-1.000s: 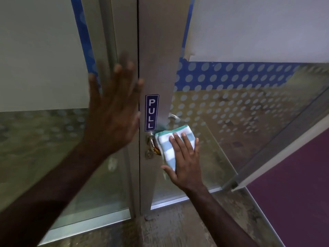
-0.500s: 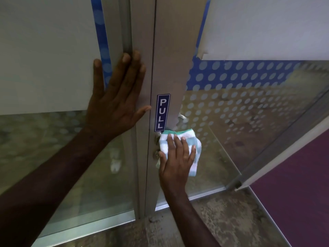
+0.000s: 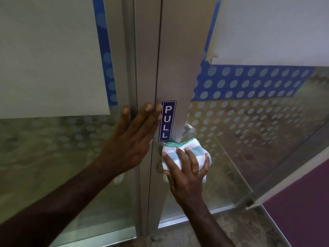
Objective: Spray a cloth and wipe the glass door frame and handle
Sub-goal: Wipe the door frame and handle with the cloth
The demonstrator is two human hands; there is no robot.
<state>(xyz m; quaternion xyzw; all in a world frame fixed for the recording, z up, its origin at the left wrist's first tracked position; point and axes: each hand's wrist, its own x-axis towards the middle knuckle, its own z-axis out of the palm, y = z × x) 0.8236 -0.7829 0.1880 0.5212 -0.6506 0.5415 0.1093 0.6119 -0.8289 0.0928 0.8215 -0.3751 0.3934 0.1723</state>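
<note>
A silver metal door frame runs vertically through the middle, with a blue PULL sticker on it. My right hand presses a white and teal striped cloth over the handle area just below the sticker, fingers spread across the cloth. The handle itself is mostly hidden; a bit of shiny metal shows above the cloth, and a round lock at its left. My left hand lies flat and open against the fixed frame left of the sticker.
Glass panels with white dots and blue film stand on both sides; frosted sheets cover the upper parts. The door's bottom rail meets a mottled floor. A purple surface lies at the lower right.
My left hand slid down and right along the frame to beside the sticker. My right hand with the cloth stayed on the handle area, shifting slightly over it.
</note>
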